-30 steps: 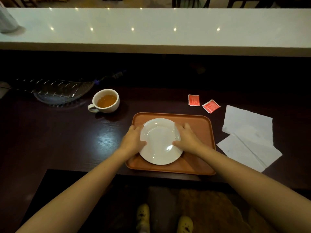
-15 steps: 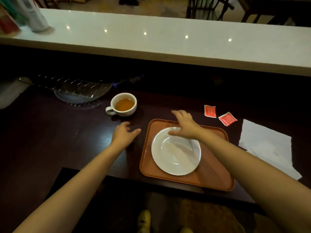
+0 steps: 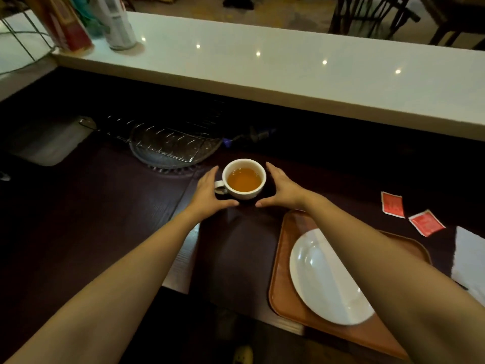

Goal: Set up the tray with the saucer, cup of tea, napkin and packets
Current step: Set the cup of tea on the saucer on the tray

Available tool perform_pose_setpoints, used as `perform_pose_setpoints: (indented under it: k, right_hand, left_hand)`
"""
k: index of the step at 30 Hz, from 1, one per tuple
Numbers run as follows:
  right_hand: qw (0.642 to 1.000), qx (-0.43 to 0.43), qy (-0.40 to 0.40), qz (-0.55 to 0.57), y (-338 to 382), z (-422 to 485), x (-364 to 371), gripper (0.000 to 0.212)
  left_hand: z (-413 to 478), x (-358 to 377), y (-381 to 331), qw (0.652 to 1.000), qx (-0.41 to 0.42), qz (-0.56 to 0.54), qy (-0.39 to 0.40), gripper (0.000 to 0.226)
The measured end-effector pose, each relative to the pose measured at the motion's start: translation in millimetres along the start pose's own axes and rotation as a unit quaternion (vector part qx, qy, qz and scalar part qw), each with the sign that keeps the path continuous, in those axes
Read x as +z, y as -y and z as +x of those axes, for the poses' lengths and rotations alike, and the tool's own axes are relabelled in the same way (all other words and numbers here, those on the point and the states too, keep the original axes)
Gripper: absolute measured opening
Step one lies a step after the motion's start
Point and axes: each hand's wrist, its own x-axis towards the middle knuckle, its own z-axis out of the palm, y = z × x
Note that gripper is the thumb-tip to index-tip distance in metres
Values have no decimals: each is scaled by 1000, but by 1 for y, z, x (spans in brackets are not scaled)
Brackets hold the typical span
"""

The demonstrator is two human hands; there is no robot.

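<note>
On the dark worktop [image 3: 105,219] there was one cup of tea [image 3: 244,179], one tray [image 3: 286,290], one saucer [image 3: 322,282], two red packets and one white napkin [image 3: 469,258].

At the far left side a wire rack [image 3: 168,143] lay over a round glass plate [image 3: 157,160]. The left hand [image 3: 207,193] was just beside the left side of the cup, near its small handle, with the fingers straight and the thumb spread; its grip was released and held nothing. The white cup stood upright on the worktop, not on the tray, and it contained amber tea nearly up to the rim. The right hand [image 3: 283,187] stood at the right side of the cup in the same way, its grip also released; whether the palms touched the cup wall I cannot tell.

To the right and nearer, the brown tray carried only the white saucer, which had nothing in it. Beyond the tray lay the first packet [image 3: 392,204] and the second packet [image 3: 426,223], close together but apart. The napkin was at the right edge, only partly in view.
</note>
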Motion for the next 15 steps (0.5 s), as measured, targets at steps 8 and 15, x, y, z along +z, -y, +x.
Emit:
perform_pose_setpoints:
  k: [8, 15]
  right_hand:
    - [989, -74, -48, 121, -3, 20, 17, 100]
    - [986, -91, -56, 130, -5, 15, 10, 91]
  left_hand:
    - [27, 6, 15, 991, 69, -107, 28, 86]
    - [26, 6, 7, 994, 63, -85, 39, 79]
